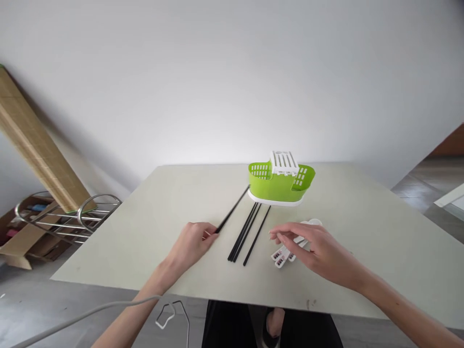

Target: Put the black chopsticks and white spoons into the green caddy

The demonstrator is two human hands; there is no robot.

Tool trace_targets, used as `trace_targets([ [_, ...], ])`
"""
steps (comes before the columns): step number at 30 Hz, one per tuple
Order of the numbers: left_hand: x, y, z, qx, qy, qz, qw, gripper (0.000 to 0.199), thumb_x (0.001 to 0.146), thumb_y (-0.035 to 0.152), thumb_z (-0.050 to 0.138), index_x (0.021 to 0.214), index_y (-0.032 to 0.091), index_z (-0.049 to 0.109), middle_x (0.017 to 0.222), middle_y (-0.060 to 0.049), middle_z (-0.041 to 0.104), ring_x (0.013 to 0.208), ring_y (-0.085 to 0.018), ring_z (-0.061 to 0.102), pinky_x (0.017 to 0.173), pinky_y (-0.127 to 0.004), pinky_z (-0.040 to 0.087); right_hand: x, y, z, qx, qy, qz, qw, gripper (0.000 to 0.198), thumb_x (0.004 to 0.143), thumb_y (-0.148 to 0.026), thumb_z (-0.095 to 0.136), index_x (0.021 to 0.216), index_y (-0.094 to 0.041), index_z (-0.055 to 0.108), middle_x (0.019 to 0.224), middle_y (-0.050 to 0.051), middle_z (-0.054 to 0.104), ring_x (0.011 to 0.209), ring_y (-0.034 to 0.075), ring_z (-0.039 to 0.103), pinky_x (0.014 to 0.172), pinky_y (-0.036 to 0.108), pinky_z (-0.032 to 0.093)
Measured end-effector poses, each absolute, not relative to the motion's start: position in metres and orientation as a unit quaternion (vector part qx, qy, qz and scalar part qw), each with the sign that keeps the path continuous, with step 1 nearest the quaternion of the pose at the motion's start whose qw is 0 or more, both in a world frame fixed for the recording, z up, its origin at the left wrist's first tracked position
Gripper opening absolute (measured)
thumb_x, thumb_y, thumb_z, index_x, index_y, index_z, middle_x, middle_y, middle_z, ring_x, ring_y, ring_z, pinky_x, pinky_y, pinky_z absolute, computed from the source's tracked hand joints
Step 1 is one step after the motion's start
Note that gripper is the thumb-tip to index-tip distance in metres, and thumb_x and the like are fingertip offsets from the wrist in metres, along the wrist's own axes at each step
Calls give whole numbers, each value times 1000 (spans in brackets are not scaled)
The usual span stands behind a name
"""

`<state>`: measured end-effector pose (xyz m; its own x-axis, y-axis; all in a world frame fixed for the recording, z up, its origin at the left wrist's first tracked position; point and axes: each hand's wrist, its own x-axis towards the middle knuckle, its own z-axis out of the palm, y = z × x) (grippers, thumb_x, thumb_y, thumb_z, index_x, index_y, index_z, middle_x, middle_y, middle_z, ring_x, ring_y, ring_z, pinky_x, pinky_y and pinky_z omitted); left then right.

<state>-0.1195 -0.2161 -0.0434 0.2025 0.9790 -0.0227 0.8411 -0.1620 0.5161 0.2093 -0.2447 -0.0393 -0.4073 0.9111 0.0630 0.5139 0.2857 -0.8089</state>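
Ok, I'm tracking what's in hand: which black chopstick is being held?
The leftmost black chopstick, pinched by the left hand; the other chopsticks lie on the table, untouched.

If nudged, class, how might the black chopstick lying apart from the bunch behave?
The lone chopstick likely stays stiff, looking straight. Being slender, it's probably light. It might roll on the flat table, though its cross-section is too small to tell.

The chopsticks (257, 236) are plain black. The basket (277, 187) is lime green, pierced left and right by rows of rectangular openings; its slatted rack (284, 163) and its base (273, 201) are white. The spoons (285, 255) are white, with black and pinkish print on their near ends. The table (174, 203) is pale greenish grey; the far wall (210, 87), light grey.
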Motion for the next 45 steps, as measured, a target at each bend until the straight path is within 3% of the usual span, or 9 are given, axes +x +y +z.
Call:
trace_targets([
  [3,-96,-234,-31,711,546,179,405,30,89,48,70,89,19,77,78,-4,78,67,-18,68,62,-27,50,198,-244,-41,-454,-700,486,260,52,103,-61,54,141,-27,61,106,7,73,88,22,71,80,36,58],
  [6,-77,-244,-25,687,474,155,529,37,84,51,77,91,15,79,80,-6,80,64,-15,66,56,-24,45,193,-241,-40,-417,-655,572,264,63,99,-66,60,147,-25,56,89,2,65,74,18,62,70,32,52],
  [9,-69,-248,-28,673,422,128,594,39,81,53,81,91,15,80,80,-7,80,67,-16,69,56,-23,45,193,-242,-37,-418,-632,596,264,62,97,-70,59,134,-22,67,70,-3,53,71,17,55,70,32,46],
  [13,-69,-250,-35,644,377,95,659,37,78,53,85,90,18,82,80,-4,79,70,-15,71,64,-22,52,195,-248,-41,-429,-629,588,275,62,100,-74,47,100,-19,77,64,-2,50,67,16,51,72,33,43],
  [17,-74,-249,-38,614,365,84,695,36,77,53,87,89,19,84,80,-4,80,72,-15,73,68,-23,56,194,-254,-44,-412,-637,580,297,63,103,-71,43,91,-19,76,64,0,55,65,16,51,71,33,41],
  [23,-83,-253,-46,560,339,66,753,39,83,53,83,97,16,84,98,-12,82,81,-21,80,76,-30,64,199,-257,-40,-416,-618,577,335,58,103,-69,46,89,-20,74,65,-1,54,65,16,53,70,32,41],
  [45,-92,-248,-57,581,353,112,725,34,88,48,80,83,14,83,78,-7,78,65,-16,74,67,-25,62,193,-257,-39,-433,-605,572,345,53,102,-68,52,96,-19,72,64,-3,50,64,14,49,69,32,40],
])
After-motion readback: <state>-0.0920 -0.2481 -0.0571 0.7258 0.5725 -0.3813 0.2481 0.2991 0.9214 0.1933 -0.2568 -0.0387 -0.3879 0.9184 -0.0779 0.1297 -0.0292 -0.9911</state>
